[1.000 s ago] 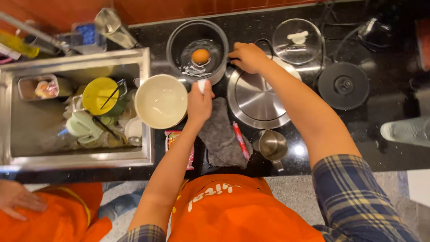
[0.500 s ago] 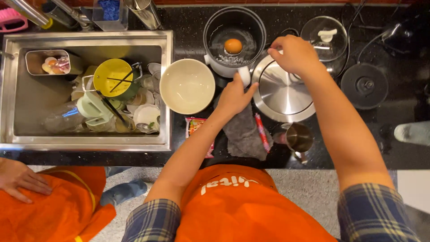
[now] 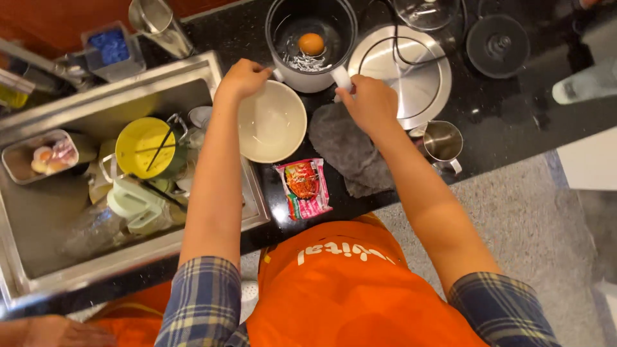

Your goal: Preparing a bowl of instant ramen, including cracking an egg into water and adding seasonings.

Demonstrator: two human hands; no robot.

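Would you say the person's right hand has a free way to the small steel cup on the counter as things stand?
Probably yes. The right hand is at the pot's white handle, and the steel cup stands open on the counter just beside that forearm, with only the grey cloth lying flat nearby and nothing over it.

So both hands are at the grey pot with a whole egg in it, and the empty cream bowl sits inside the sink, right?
Not quite. The head view shows the cream bowl on the dark counter beside the sink, not inside it. The rest holds: the left hand and right hand are both at the sides of the grey pot, which holds a whole egg, and the bowl is empty.
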